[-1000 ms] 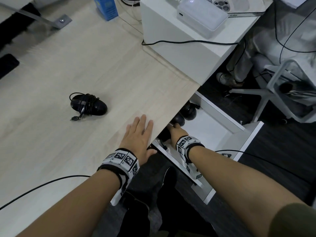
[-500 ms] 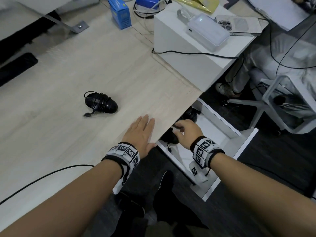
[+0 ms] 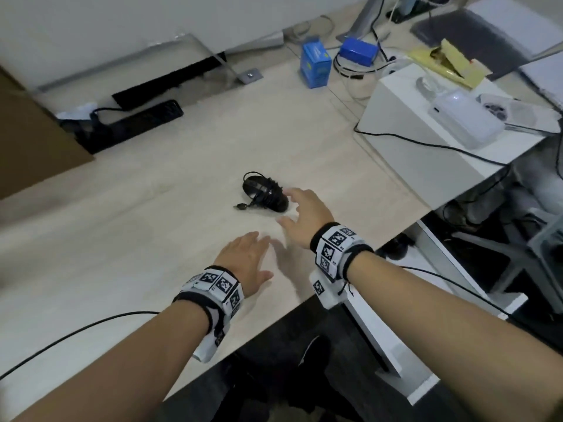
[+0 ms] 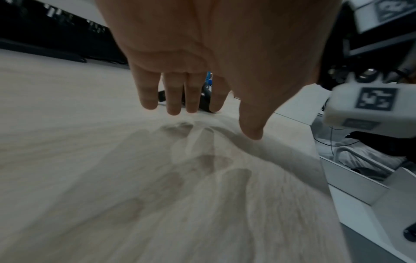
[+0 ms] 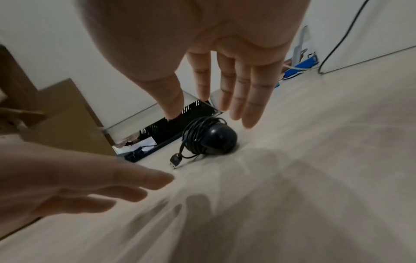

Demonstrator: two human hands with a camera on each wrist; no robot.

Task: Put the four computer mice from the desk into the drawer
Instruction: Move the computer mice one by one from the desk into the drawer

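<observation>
One black mouse (image 3: 265, 193) with its cable wound round it lies in the middle of the desk. My right hand (image 3: 297, 208) hovers open just to its right, fingers spread, touching nothing; the right wrist view shows the mouse (image 5: 216, 140) just below and beyond the fingers (image 5: 247, 115). My left hand (image 3: 256, 254) is open, palm down, over the desk near the front edge, and the mouse (image 4: 206, 101) shows between its fingers. The white drawer (image 3: 438, 248) stands open under the desk at the right. A dark mouse (image 3: 396, 248) shows inside it.
A white cabinet (image 3: 426, 166) at the right carries a white device and a phone. Blue boxes (image 3: 315, 65) and cables sit at the back. A black power strip (image 3: 143, 117) and a brown board (image 3: 30, 141) are at the left. A thin black cable (image 3: 76, 330) crosses the front left.
My right hand has come out of the drawer and moved up and left over the desk to the mouse. The left hand has stayed by the front edge.
</observation>
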